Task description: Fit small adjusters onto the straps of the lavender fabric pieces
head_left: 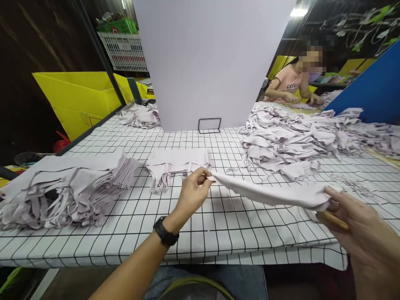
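A pale lilac strappy garment [268, 189] is stretched in the air between my two hands, above the checked cloth. My left hand [195, 187], with a black band on its wrist, pinches one end between thumb and fingertips. At the other end, my right hand [359, 216] is closed on the fabric. An orange-yellow looped handle [333, 220] also shows in the right hand; the rest of that tool is hidden. Beyond my left hand lies a small flat stack of similar garments [178, 160], straps toward me. A thick, neat stack [71, 187] lies at the left.
A loose heap of lilac garments [290, 137] covers the right rear of the table [193, 246]. A tall pale board [212, 62] stands at the back behind a black wire stand [209, 125]. Yellow bins [78, 100] are left. Another person [290, 85] works at the back right.
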Demonstrator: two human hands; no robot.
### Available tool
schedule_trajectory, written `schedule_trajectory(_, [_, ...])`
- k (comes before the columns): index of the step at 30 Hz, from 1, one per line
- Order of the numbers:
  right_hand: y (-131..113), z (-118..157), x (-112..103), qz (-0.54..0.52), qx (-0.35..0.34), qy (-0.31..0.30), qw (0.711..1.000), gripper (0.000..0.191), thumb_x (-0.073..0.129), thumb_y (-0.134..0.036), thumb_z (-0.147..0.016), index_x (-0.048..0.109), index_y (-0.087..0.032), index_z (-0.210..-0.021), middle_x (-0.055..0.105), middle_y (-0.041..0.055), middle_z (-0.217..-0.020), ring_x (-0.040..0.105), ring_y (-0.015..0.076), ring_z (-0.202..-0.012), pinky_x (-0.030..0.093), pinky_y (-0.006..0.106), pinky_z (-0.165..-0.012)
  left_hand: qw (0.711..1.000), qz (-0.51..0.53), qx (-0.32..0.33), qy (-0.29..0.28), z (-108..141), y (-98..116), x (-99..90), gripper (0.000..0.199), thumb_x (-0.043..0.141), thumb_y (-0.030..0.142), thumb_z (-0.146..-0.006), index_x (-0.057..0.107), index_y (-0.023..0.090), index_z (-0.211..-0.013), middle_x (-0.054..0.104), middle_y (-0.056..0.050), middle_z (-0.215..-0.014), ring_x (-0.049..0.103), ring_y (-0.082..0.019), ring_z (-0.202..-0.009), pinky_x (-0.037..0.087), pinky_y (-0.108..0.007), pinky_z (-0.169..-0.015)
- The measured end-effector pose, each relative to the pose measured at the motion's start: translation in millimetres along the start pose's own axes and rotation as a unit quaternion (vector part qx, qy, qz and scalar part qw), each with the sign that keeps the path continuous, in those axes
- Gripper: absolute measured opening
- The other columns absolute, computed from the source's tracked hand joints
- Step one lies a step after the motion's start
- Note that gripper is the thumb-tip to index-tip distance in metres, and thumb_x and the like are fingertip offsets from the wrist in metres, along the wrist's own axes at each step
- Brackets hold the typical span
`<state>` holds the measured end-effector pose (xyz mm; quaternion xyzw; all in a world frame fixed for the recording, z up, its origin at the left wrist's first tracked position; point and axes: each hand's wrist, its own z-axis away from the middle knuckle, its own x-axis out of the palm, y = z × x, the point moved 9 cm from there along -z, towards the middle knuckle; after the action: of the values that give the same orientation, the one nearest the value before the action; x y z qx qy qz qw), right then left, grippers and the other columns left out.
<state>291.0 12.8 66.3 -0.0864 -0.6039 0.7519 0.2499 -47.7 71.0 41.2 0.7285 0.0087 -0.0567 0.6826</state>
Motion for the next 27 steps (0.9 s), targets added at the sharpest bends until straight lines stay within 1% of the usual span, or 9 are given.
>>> schedule_trajectory(3, [19.6, 1.7, -8.5, -0.101, 0.115, 0.016, 0.988, 0.032, 0.076, -0.009, -0.068, 0.048, -0.025, -0.064, 0.035, -0.0106, -0.04, 0.024, 0.0022, -0.027, 0.037, 0.012, -0.026, 0.983, 0.175, -0.041, -0.021, -4.5, 4.6, 5.3, 0.017, 0.068, 0.027, -0.081, 0.053, 0.022, -0.082, 0.063, 0.003, -0.07, 0.058, -0.012, -0.065, 0.035, -0.022, -0.056])
schedule_trajectory(5, [25.7, -1.1, -11.8, -0.138, 0.122, 0.021, 0.983, 0.031, 0.072, -0.005, -0.068, 0.048, -0.025, -0.066, 0.041, -0.0101, -0.043, 0.025, 0.0015, -0.027, 0.037, 0.011, -0.026, 0.967, 0.245, -0.058, -0.046, -6.1, 9.0, 11.4, 0.023, 0.074, 0.03, -0.077, 0.053, 0.02, -0.079, 0.064, 0.002, -0.071, 0.063, -0.013, -0.074, 0.038, -0.021, -0.06])
schedule_trajectory(9, [53.1, -9.7, -10.6, -0.119, 0.126, -0.013, 0.985, 0.021, 0.076, -0.013, -0.075, 0.061, -0.022, -0.085, 0.077, 0.0039, -0.087, 0.052, 0.0054, -0.043, 0.049, 0.012, -0.037, 0.952, 0.287, -0.069, -0.085, -10.1, 17.5, 27.3, 0.033, 0.084, 0.031, -0.071, 0.055, 0.017, -0.077, 0.069, 0.0, -0.074, 0.065, -0.012, -0.077, 0.046, -0.024, -0.074])
schedule_trajectory(12, [83.2, -3.9, 6.2, -0.056, 0.136, -0.074, 0.986, 0.045, 0.088, -0.02, -0.069, 0.062, -0.024, -0.106, 0.075, 0.0106, -0.122, 0.073, 0.0164, -0.084, 0.062, 0.02, -0.063, 0.948, 0.295, -0.077, -0.092, -15.2, 22.5, 40.7, 0.035, 0.088, 0.027, -0.066, 0.056, 0.017, -0.08, 0.068, 0.001, -0.07, 0.063, -0.012, -0.069, 0.047, -0.026, -0.071])
schedule_trajectory(15, [100.4, 11.9, 28.7, 0.064, 0.075, -0.069, 0.993, 0.086, 0.093, -0.038, -0.065, 0.05, -0.031, -0.14, 0.078, 0.0078, -0.117, 0.069, 0.0261, -0.113, 0.061, 0.032, -0.083, 0.941, 0.311, -0.084, -0.104, -18.8, 30.9, 54.9, 0.031, 0.086, 0.023, -0.067, 0.06, 0.016, -0.083, 0.061, 0.004, -0.065, 0.059, -0.011, -0.065, 0.044, -0.024, -0.065])
schedule_trajectory(18, [102.4, 27.6, 53.9, 0.196, -0.004, -0.011, 0.981, 0.123, 0.093, -0.046, -0.062, 0.022, -0.032, -0.162, 0.08, 0.0077, -0.11, 0.071, 0.034, -0.11, 0.054, 0.049, -0.095, 0.934, 0.321, -0.095, -0.124, -18.9, 38.0, 65.4, 0.028, 0.084, 0.019, -0.067, 0.061, 0.016, -0.084, 0.056, 0.005, -0.064, 0.055, -0.009, -0.063, 0.039, -0.021, -0.058])
schedule_trajectory(20, [97.8, 31.2, 67.3, 0.235, -0.044, 0.014, 0.971, 0.118, 0.088, -0.049, -0.066, 0.023, -0.029, -0.163, 0.08, 0.0087, -0.105, 0.073, 0.0345, -0.101, 0.051, 0.052, -0.095, 0.93, 0.325, -0.104, -0.136, -18.7, 38.9, 67.4, 0.028, 0.083, 0.018, -0.067, 0.061, 0.017, -0.084, 0.056, 0.005, -0.066, 0.053, -0.008, -0.061, 0.038, -0.021, -0.055])
schedule_trajectory(22, [93.1, 27.8, 73.3, 0.207, -0.059, 0.009, 0.977, 0.097, 0.083, -0.051, -0.071, 0.04, -0.026, -0.155, 0.08, 0.0087, -0.103, 0.073, 0.0318, -0.097, 0.053, 0.047, -0.091, 0.927, 0.329, -0.111, -0.142, -19.7, 37.4, 64.0, 0.028, 0.082, 0.017, -0.066, 0.061, 0.017, -0.084, 0.055, 0.005, -0.067, 0.052, -0.008, -0.059, 0.041, -0.022, -0.055])
schedule_trajectory(27, [82.1, 10.4, 61.3, 0.011, -0.023, -0.065, 0.998, 0.043, 0.091, -0.044, -0.059, 0.079, -0.024, -0.095, 0.08, 0.0029, -0.096, 0.072, 0.0233, -0.097, 0.057, 0.029, -0.083, 0.933, 0.316, -0.116, -0.126, -25.3, 32.8, 40.7, 0.029, 0.08, 0.012, -0.064, 0.062, 0.015, -0.086, 0.056, 0.004, -0.065, 0.049, -0.006, -0.053, 0.038, -0.019, -0.05])
